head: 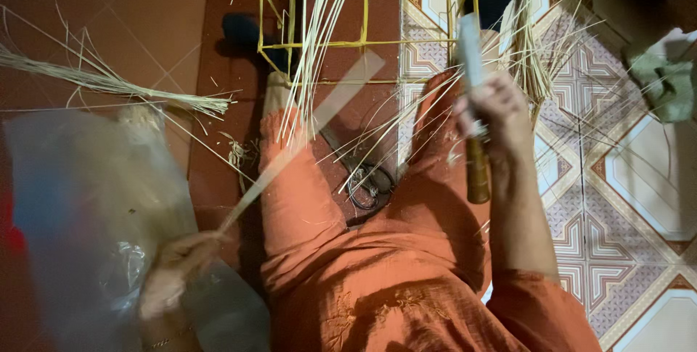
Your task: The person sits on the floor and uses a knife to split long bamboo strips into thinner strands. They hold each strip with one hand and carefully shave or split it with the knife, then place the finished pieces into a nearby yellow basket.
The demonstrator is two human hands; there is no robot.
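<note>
Right hand [492, 109] grips a wooden-handled knife [473, 105] blade up; left hand [174, 272] pinches a flat bamboo strip [305, 127]. Judged step: splitting strips. Next move calls for blade meeting strip

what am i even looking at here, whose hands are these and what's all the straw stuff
This is one picture from a camera worn on a person's head, looking down at their own lap and orange clothing. The right hand grips a knife with a brown wooden handle. The left hand, blurred, holds a long thin flat bamboo strip. On the tiled floor stand a yellow stick frame and bundles of thin pale splints. Scissors lie between the legs, and a clear plastic bag sits on the left.
</note>
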